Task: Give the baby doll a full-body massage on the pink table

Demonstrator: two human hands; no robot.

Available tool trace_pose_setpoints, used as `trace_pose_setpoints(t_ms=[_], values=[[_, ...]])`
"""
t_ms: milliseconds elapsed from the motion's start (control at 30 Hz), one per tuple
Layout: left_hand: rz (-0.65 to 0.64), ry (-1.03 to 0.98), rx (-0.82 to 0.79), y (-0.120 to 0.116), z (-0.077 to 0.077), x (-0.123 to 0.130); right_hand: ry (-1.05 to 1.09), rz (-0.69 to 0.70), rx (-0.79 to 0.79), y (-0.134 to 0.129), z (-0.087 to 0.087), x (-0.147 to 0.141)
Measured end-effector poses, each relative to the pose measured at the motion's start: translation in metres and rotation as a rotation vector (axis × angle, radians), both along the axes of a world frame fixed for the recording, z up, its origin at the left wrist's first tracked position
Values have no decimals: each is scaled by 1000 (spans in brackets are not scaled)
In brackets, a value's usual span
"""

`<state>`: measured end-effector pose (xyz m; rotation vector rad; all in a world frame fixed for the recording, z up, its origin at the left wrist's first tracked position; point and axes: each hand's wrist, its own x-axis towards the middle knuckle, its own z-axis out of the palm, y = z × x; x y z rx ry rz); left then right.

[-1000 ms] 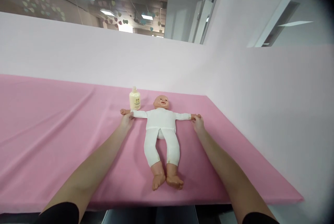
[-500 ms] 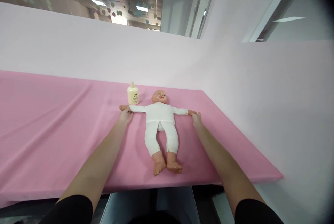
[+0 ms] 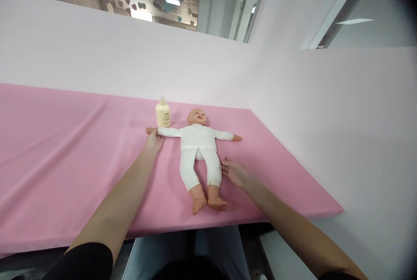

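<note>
A baby doll (image 3: 198, 137) in a white suit lies on its back, arms spread and bare feet toward me. My left hand (image 3: 154, 141) is closed around the doll's wrist on the left side, by the sleeve's end. Beside the doll's leg on the right, my right hand (image 3: 235, 173) is open, fingers apart, its fingertips close to the white trouser leg. Whether they touch it is hard to tell. A cream-coloured bottle (image 3: 163, 115) with a dark print stands upright just behind the doll's outstretched arm on the left.
The doll and bottle rest on a pink-covered table (image 3: 81, 149) with some creases. White walls (image 3: 130, 58) border it at the back and right, with windows above. The table's front edge runs just before my legs.
My right hand has let go of the doll's hand and moved down and left to beside its leg. My left hand keeps its hold. The view has shifted slightly.
</note>
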<state>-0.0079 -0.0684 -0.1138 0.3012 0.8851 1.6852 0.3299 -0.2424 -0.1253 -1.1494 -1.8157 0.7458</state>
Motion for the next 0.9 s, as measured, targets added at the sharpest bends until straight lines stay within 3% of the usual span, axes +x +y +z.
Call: trace_pose_setpoints(t_ms=[33,100,133,200,267,533,700,800,900], values=[[0,-3,4,1,-1,0,54,32,-98,-9,5,-7],[-4,-9,6,4,-3,-1,430,122,-597,-23,17,-18],[-8,-12,7,5,-4,-1,573,137,-757,-28,22,-21],[-9,-10,7,7,-5,-2,757,150,-991,-35,31,-24],[-2,-5,2,8,-6,-2,815,197,-1117,-38,34,-24],[18,55,37,5,-6,2,688,570,-1167,-53,26,-24],[104,199,115,5,-9,13,782,574,-1211,-51,39,-25],[157,266,103,10,-14,21,795,571,-1260,-31,52,-23],[132,370,195,14,-18,29,819,503,-1270,-3,64,-22]])
